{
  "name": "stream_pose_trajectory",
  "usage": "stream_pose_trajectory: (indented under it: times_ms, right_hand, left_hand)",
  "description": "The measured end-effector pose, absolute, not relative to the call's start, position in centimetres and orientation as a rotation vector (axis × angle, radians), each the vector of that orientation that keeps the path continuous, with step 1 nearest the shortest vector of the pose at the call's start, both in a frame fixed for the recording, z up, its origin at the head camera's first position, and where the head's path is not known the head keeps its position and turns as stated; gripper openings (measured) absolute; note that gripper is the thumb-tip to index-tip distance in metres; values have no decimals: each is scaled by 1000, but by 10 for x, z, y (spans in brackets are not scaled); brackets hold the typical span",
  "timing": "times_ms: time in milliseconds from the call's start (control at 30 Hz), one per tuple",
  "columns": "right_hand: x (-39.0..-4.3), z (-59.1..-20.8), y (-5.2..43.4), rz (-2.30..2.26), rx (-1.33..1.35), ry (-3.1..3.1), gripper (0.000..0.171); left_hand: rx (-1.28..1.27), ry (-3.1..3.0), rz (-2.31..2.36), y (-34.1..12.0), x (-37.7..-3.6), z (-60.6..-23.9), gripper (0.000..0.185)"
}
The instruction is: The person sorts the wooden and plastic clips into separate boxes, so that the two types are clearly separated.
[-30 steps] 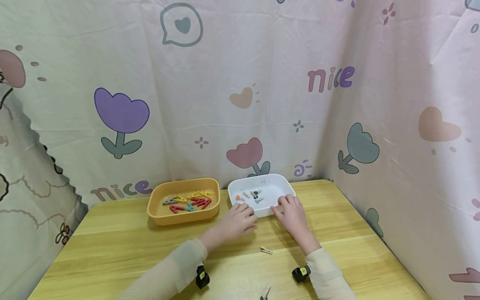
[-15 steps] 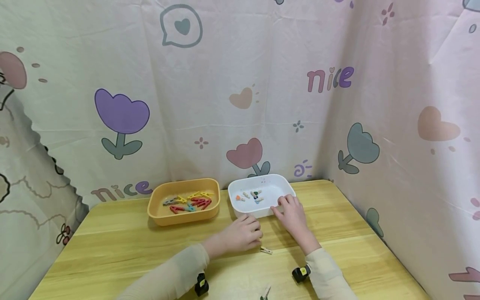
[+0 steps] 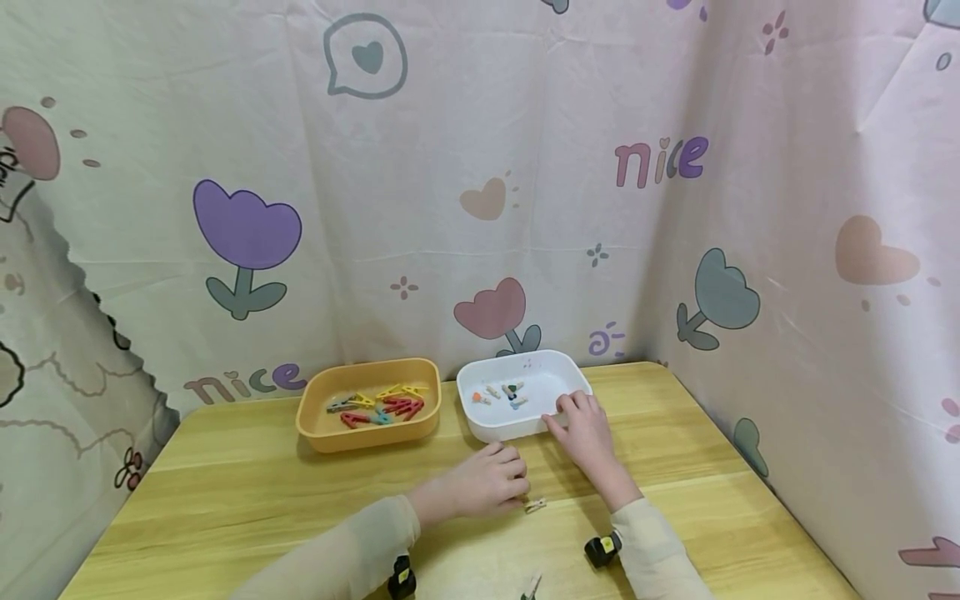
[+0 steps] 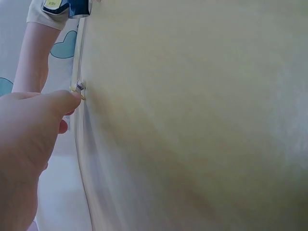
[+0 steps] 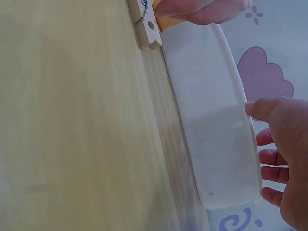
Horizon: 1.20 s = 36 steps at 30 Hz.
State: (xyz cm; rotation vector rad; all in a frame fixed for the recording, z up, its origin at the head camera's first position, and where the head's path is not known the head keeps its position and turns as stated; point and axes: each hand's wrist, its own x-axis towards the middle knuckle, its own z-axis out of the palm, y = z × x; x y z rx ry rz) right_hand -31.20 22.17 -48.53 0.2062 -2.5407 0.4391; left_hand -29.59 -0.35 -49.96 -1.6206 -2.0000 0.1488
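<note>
My left hand (image 3: pixel 483 483) pinches one end of a small wooden clothespin (image 3: pixel 536 505) low over the table, in front of the white tray (image 3: pixel 502 431). In the left wrist view the clothespin (image 4: pixel 79 86) juts out past the thumb tip; its metal spring shows on the clothespin (image 5: pixel 145 24) in the right wrist view. My right hand (image 3: pixel 583 429) holds the white tray at its front right corner, thumb on the near rim and fingers over the edge. Several small wooden clothespins (image 3: pixel 492 392) with coloured decorations lie inside that tray.
Left of the white tray stands a yellow-orange tray (image 3: pixel 367 442) holding several red, yellow, teal and grey plastic clothespins (image 3: pixel 402 406). Another clothespin (image 3: pixel 531 587) lies near the table's front edge. A patterned cloth (image 3: pixel 420 183) hangs behind the table.
My left hand has come away from the white tray, toward me and slightly right, to the wooden clothespin, which has turned a little. My right hand stays on the tray.
</note>
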Motion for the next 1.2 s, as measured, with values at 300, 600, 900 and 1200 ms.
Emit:
stream_pose_trajectory:
  times_ms: [300,600,900,1200]
  right_hand:
    - [-310,-484,221,435,190,-2555,27]
    - [-309,-484,220,447,195,-2554,28]
    - [-309,-484,221,444,193,-2547,29]
    - [-309,-484,221,442,197,-2545,28]
  left_hand:
    - [-1657,-2064,174,0,-290,-498,23]
    - [-1623,-2030,206,7,-287,-499,28]
    - [-1613,-2024,215,8,-286,-502,25]
    - [-1616,-2040,182,3,-287,-501,17]
